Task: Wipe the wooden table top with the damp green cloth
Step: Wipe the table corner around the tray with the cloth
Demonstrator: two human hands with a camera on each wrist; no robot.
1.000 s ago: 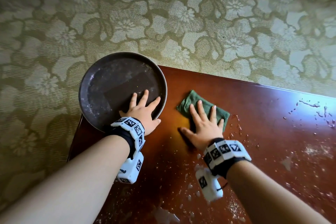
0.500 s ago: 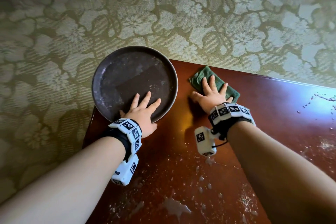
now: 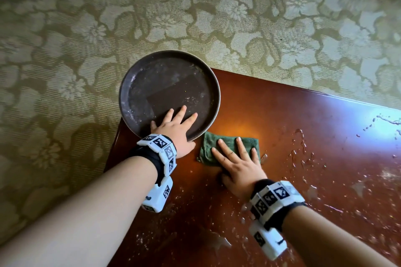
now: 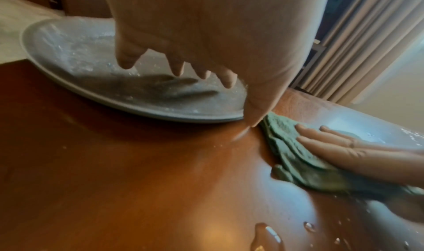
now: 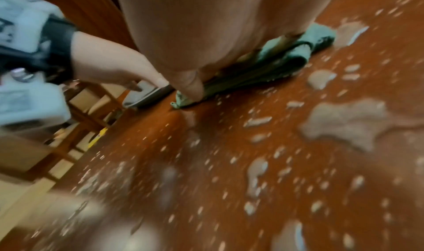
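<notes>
— Two hands were down on the wooden table top [image 3: 303,128], you said. How did each lie?

— Flat, both of them. The right hand [image 3: 236,165] pressed on the green cloth [image 3: 208,147] with its fingers [image 4: 325,142] straight and a little spread, the palm on the cloth's near part. The left hand [image 3: 175,130] lay on the near part of the round dark tray [image 3: 152,84], fingers straight and fanned apart, gripping nothing.

— And where was the cloth?

— On the table near its left end, rumpled and folded under the right hand, just beside the tray's near right rim. From the left wrist view its corner came close to the left thumb; I couldn't tell whether they touched.

— The tray sat wholly on the table?

— No. It hung out past the table's far left corner, over the flowered carpet [image 3: 65,50].

— Was the wood wet?

— Yes. Water drops and small puddles [image 5: 344,124] lay to the right of the cloth and nearer the person, with more streaks [image 3: 386,119] by the far right edge. Around the cloth the wood shone bare.
</notes>
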